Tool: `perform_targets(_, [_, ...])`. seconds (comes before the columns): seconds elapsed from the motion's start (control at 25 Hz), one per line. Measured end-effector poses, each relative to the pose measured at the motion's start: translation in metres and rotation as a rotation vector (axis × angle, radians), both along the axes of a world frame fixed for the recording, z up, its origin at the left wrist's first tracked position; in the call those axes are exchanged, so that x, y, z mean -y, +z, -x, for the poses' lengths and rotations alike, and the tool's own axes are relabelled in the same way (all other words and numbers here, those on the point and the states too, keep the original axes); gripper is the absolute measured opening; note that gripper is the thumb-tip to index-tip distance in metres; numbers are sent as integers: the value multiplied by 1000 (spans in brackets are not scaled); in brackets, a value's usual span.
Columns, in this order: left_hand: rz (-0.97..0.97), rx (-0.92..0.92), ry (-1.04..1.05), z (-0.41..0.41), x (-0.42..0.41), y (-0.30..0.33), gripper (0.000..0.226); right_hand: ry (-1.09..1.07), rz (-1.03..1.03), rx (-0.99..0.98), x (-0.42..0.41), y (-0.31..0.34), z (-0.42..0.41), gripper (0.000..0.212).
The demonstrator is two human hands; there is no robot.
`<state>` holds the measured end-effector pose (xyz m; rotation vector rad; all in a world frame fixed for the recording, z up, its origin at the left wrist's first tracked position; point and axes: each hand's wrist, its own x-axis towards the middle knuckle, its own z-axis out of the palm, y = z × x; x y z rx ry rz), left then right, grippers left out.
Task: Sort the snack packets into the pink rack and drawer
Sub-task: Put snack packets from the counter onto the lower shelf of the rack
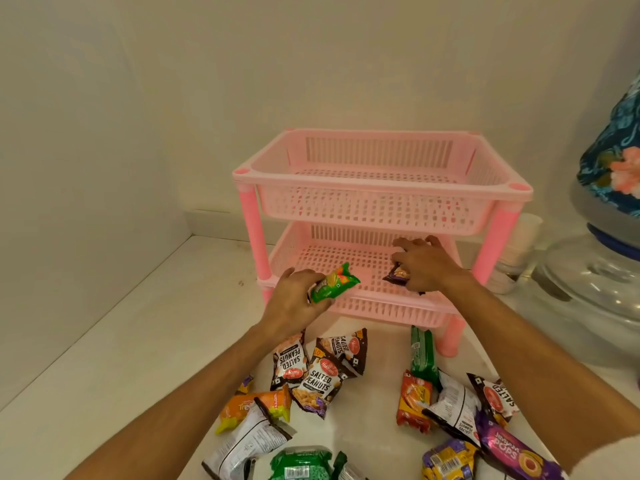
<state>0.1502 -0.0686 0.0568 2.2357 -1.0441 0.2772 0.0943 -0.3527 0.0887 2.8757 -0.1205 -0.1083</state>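
Note:
A pink two-tier rack [381,183] stands on a white shelf against the wall, its top basket bare. My left hand [294,299] grips a small green packet [334,283] at the front left edge of the lower basket [332,258]. My right hand [427,263] reaches into the lower basket and presses on a dark peanut packet [398,273] lying on its floor. Several loose packets lie in front of the rack: salted peanuts [320,374], an orange packet [254,407], a green one [422,356] and a purple one [516,450].
A glass jar [588,282] with a blue floral thing [613,161] above it stands right of the rack. A white cup stack [516,251] sits behind the rack's right leg. The white wall closes the left and the back.

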Motion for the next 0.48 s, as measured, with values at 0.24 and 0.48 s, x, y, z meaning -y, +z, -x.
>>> perform_targets(0.24, [30,-18,141,-15,11,9,38,-63,-4,-185,17,-20,-8,60])
perform_targets(0.48, [65,-60,283,-32,23,23,40,-140,-180,-194,25,-27,-7,64])
